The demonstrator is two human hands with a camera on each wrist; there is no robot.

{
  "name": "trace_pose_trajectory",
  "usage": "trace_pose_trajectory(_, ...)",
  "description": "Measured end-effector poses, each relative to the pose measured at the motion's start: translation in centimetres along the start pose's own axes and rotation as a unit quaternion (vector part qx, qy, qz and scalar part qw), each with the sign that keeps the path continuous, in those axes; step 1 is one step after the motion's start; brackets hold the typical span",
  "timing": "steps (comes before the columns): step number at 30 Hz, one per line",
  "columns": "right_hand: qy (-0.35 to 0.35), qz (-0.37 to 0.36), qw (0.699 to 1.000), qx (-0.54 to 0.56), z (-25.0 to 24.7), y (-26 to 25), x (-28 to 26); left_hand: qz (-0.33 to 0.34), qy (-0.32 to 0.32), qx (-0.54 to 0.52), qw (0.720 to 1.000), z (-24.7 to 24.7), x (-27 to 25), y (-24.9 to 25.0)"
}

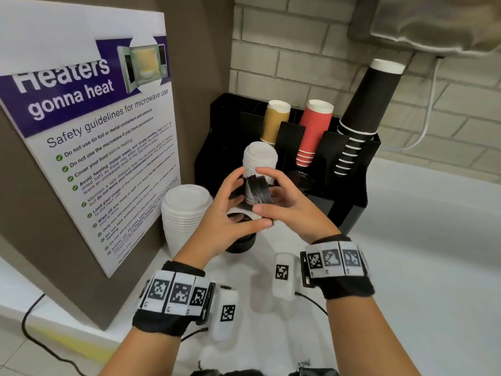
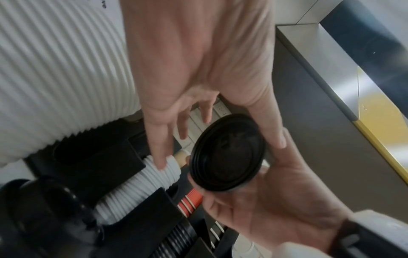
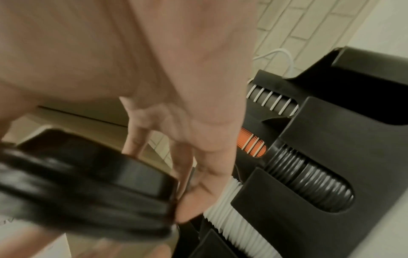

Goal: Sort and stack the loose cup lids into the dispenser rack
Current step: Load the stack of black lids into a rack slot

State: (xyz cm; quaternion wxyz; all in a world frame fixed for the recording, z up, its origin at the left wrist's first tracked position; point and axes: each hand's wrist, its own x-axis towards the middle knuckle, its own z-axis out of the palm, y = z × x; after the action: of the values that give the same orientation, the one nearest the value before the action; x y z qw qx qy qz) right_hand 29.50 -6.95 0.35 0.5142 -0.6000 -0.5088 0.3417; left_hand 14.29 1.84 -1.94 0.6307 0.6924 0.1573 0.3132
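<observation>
The left hand (image 1: 230,213), fingers spread and thumb at the rim, and the right hand (image 1: 287,202), apparently cupping from the other side, hold a small stack of black lids (image 1: 257,191) between them, above the counter (image 1: 406,240), before the dispenser rack (image 1: 349,191).

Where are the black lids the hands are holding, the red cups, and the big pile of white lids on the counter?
black lids (image 1: 257,191): head view, ribbed side of the held stack.
red cups (image 1: 314,131): head view, ribbed wall of the top cup.
white lids (image 1: 187,210): head view, upper side of the loose pile.
</observation>
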Motion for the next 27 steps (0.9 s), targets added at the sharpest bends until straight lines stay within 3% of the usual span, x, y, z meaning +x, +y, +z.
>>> trace_pose_trajectory(7,-0.025,-0.002,1.0,0.012,-1.5,-0.8,-1.9,0.016,-0.05,-0.024,0.998,0.3,0.2,-0.1)
trace_pose_trajectory(21,0.007,-0.005,1.0,-0.001,-1.6,-1.3,-1.3,0.006,-0.028,-0.028,0.999,0.7,0.6,-0.3)
trace_pose_trajectory(25,0.183,-0.017,0.982,-0.041,-5.1,-1.5,1.4,0.013,0.037,-0.03,0.999,-0.2,0.7,0.4)
trace_pose_trajectory(27,0.236,-0.005,0.967,-0.096,-7.7,-1.2,3.0,0.024,0.055,-0.025,0.998,-0.9,0.6,0.7)
